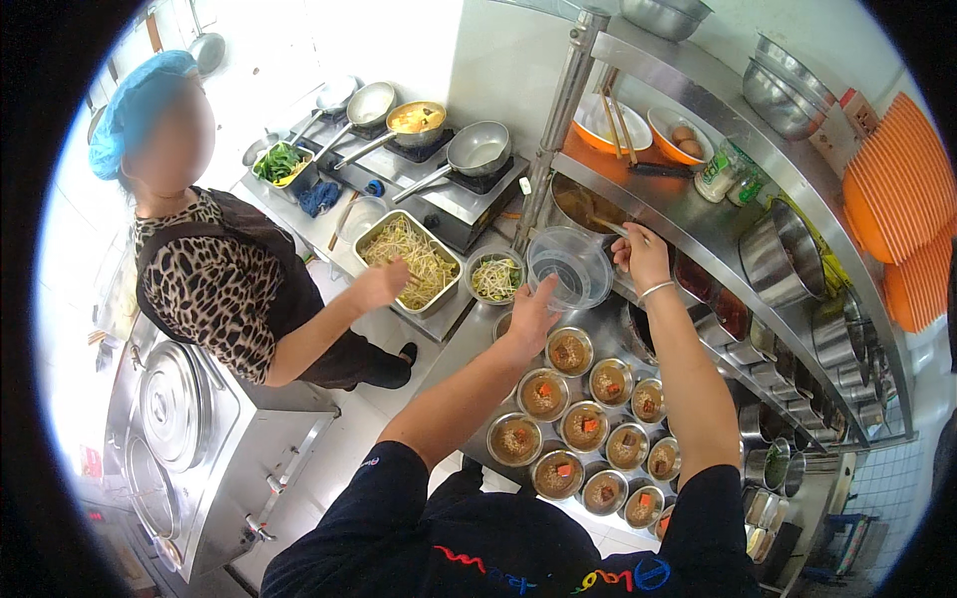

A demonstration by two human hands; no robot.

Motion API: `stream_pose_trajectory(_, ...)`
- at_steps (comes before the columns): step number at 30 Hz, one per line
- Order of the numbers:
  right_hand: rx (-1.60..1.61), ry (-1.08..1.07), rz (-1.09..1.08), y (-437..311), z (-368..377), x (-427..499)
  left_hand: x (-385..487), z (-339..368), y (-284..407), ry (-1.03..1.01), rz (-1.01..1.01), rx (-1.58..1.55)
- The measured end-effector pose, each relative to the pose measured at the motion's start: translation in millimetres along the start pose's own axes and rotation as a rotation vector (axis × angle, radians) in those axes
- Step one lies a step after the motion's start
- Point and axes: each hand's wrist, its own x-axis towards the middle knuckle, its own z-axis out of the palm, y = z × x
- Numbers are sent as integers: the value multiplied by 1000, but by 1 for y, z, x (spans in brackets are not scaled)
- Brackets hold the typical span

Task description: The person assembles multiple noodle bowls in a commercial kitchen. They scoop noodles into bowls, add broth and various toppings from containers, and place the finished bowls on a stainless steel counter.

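Observation:
My left hand holds a clear round plastic container by its near side, tilted above the counter. I can see nothing inside it. Fingers closed around a ladle-like utensil handle, my right hand is over a deep pot of brown liquid under the shelf. The utensil's lower end is in the pot and hard to make out. Below my forearms, several small metal bowls stand in rows, holding brown sauce with chopped bits and, in some, an orange-red piece. A plastic bowl of bean sprouts and greens sits beside my left hand.
A co-worker at left reaches into a metal tray of bean sprouts. Frying pans stand on burners behind. A steel shelf overhangs the counter's right side, with seasoning jars and pots. Stacked orange bowls stand far right.

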Motion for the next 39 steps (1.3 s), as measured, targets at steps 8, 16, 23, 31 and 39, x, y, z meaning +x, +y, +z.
stream_pose_trajectory(8,327,130,23,-22,-11,-73,-4,12,-10,26,-11,-74)
stream_pose_trajectory(16,-253,-24,-221,-21,-32,-177,2,4,-2,-69,-83,-51)
stream_pose_trajectory(23,286,114,192,4,-32,-190,9,-7,-2,0,-78,-9)
stream_pose_trajectory(31,-199,-113,-119,9,-38,-155,7,-17,3,-94,-8,-10)
stream_pose_trajectory(39,-866,-125,-635,54,-34,-165,1,-12,8,-33,250,233)
